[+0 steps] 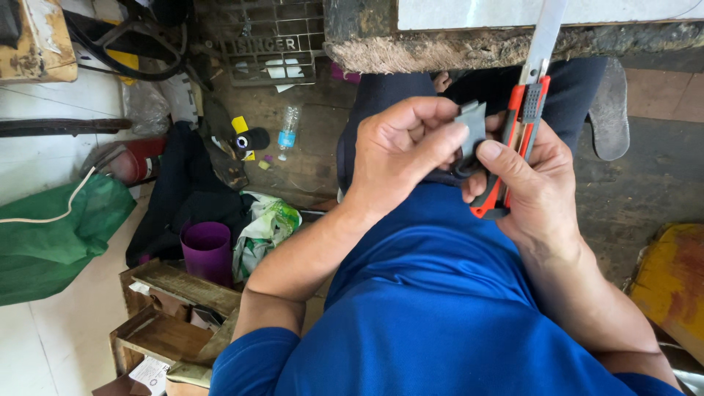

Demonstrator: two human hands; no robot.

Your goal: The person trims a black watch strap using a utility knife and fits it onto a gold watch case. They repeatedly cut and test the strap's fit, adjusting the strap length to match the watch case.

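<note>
a small grey piece (471,125), flat and roughly rectangular, sits between the two hands above the person's lap, just below the worn edge of a workbench (440,48). the left hand (400,147) is closed on it, thumb and forefinger pinching its left side, the other fingers curled underneath. below the piece something dark hangs into the left palm; what it is cannot be told.

the right hand (532,180) is wrapped around a red and black utility knife (513,147), thumb laid across the handle near the grey piece. the knife's long pale blade (544,37) is pushed well out and points up past the bench edge. the handle lies just beside the grey piece, touching or nearly so; whether the blade itself meets the piece cannot be seen.

both forearms come out of blue sleeves, and a blue shirt (433,293) fills the lower middle of the view. to the left on the floor stand a purple cup (207,249), a green bag (59,235), a small plastic bottle (289,128) and some wooden trays (172,315). a grey shoe sole (610,110) lies to the right beside the person's knee.
</note>
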